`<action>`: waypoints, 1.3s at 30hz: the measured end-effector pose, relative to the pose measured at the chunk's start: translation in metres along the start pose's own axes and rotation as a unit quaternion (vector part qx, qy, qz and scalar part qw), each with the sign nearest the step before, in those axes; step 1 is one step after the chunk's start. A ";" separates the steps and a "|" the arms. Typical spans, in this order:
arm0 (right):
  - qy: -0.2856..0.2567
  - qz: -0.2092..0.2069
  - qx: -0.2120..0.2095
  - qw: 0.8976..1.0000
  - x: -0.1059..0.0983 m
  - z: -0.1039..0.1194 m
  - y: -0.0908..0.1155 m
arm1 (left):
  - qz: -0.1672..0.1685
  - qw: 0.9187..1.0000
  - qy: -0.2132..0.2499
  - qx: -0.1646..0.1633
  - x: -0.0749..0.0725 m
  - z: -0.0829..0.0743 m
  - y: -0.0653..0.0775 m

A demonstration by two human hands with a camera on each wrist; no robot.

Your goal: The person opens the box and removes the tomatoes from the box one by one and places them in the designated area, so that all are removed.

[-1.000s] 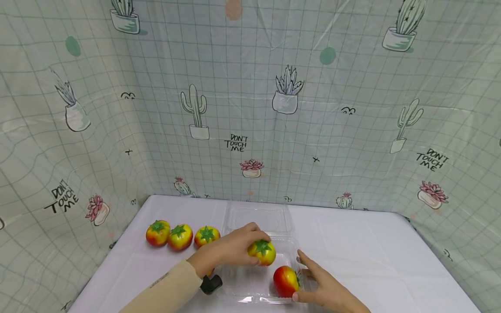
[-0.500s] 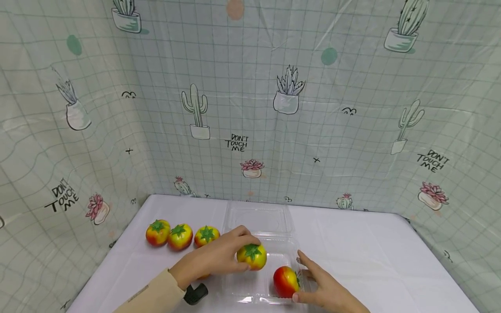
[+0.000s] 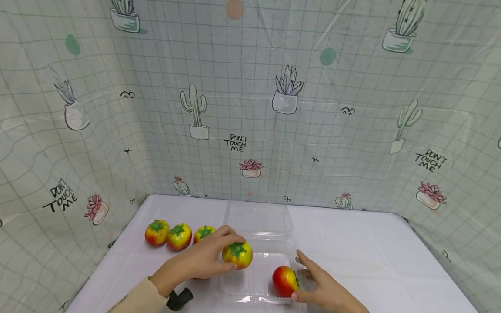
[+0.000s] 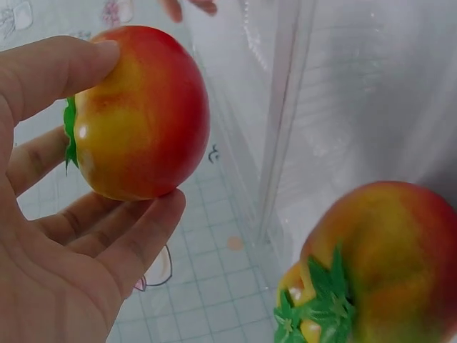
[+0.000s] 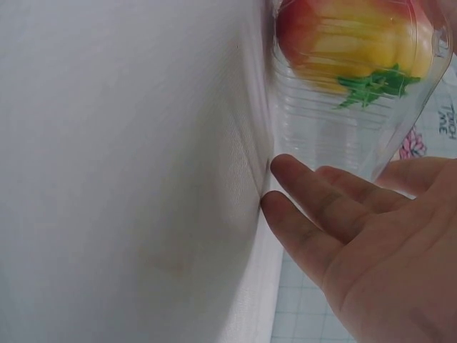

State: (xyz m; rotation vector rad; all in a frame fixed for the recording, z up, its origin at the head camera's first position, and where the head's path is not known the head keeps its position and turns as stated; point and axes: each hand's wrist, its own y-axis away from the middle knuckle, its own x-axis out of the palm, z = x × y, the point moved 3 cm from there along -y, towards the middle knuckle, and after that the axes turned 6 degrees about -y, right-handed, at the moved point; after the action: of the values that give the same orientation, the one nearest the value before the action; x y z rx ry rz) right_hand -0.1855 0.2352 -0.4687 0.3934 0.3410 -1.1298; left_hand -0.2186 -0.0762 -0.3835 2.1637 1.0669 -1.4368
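In the head view my left hand [image 3: 209, 254] grips a red-and-yellow, tomato-like fruit [image 3: 238, 255] with a star-shaped green leaf cap. It holds the fruit over the left edge of a clear plastic clamshell box [image 3: 250, 300]. The left wrist view shows the thumb on one side of this fruit [image 4: 146, 114] and fingertips on the other. A second fruit [image 3: 285, 281] lies in the box's right front part. Beside the box's right wall is my right hand [image 3: 322, 284], fingers extended and spread, thumb at the front corner. In the right wrist view its fingertips reach the white cloth.
Several similar fruits [image 3: 179, 237] stand in a row at the left of the white-clothed table [image 3: 372, 261]. Another is mostly hidden beneath the left hand. The box's lid [image 3: 258, 218] lies folded back behind it. A patterned curtain [image 3: 313, 130] surrounds the table's back and sides.
My left hand has moved left with its fruit, from above the box's middle to its left edge. The right hand and the fruit in the box have stayed put.
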 end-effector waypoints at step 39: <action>0.032 -0.010 -0.026 0.999 -0.002 0.002 0.000 | -0.074 0.994 0.040 -0.074 -0.021 0.034 0.053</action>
State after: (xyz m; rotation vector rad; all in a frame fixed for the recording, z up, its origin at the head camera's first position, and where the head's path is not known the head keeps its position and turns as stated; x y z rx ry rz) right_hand -0.1864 0.2356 -0.4666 0.3825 0.4305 -1.1279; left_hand -0.2054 -0.1413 -0.3860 2.0891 1.3426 -1.2949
